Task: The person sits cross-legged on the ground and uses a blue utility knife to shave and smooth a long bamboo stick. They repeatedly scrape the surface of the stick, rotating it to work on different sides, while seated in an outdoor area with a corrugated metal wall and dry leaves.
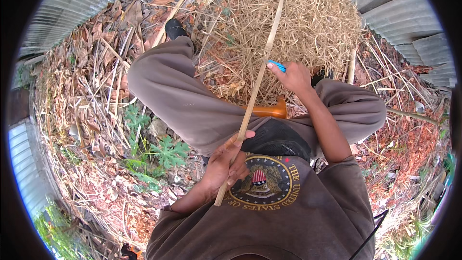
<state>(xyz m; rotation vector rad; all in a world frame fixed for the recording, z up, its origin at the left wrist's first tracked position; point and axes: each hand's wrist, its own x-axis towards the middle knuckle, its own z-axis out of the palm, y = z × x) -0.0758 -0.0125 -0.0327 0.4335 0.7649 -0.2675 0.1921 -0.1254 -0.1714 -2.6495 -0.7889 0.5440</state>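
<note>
A long, narrow strip of split bamboo (255, 89) slants from my chest out over the straw. My left hand (227, 161) is closed around it close to its lower end, just in front of my shirt. In my closed right hand (294, 76) is a small blue-handled tool (277, 65), held against the strip about midway along. Its working end is too small to make out. Between my thighs, beneath the strip, lies an orange-brown curved handle (272, 110); my clothing hides whatever it belongs to.
A pile of dry straw-like shavings (313, 24) spreads ahead of my crossed legs. Dry leaves and sticks (91, 67) litter the ground at left, beside a green leafy plant (168, 151). Corrugated metal sheets (399, 14) border the far side and the left (72, 9).
</note>
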